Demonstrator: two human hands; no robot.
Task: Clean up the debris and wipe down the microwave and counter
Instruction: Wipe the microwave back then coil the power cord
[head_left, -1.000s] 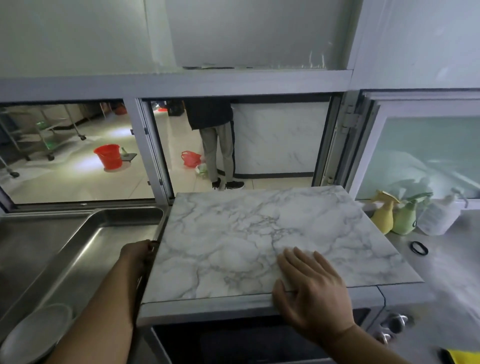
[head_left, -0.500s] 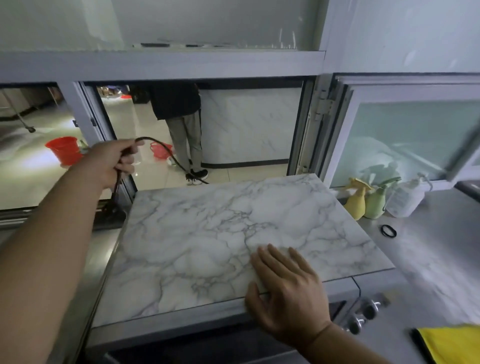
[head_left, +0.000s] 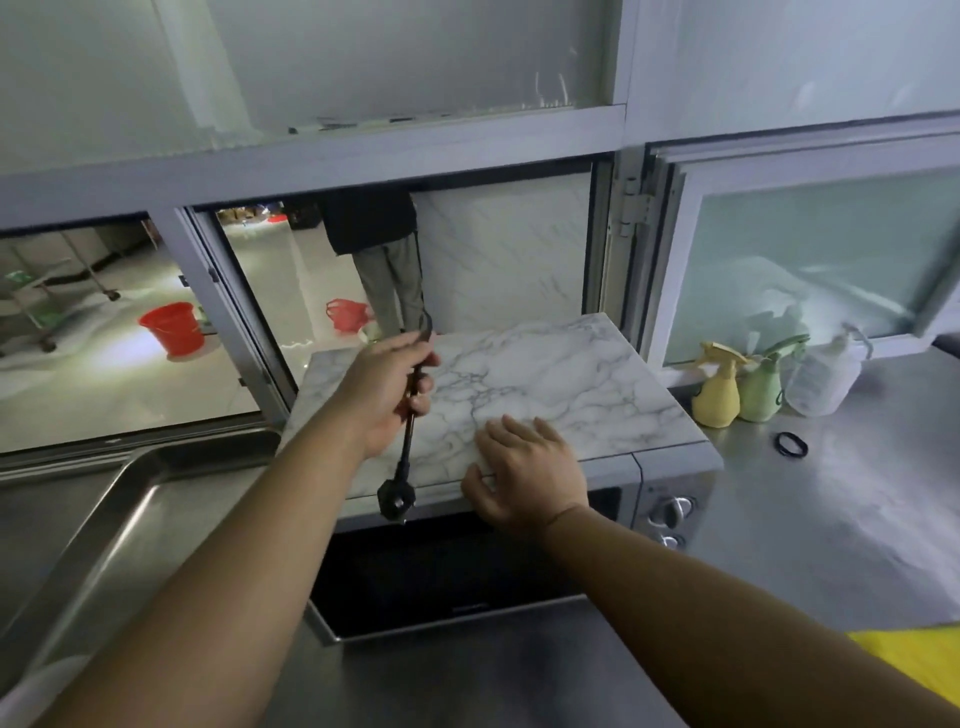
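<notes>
Now the left hand (head_left: 382, 395) grips the black cord (head_left: 410, 415), plug dangling below, while the right hand (head_left: 524, 475) lies flat on the microwave (head_left: 670, 506).

Grey-framed pass-through window (head_left: 249, 332) behind left hand (head_left: 382, 395), pale glossy floor (head_left: 104, 384) beyond it. Red bucket (head_left: 173, 328) left of that hand. Frosted pane (head_left: 810, 260) up-right of right hand (head_left: 524, 475). Steel sink (head_left: 104, 519) lower left. Dim light.

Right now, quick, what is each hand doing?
Left hand: closed around the black cord, plug dangling.
Right hand: open, flat on the marble board.
</notes>
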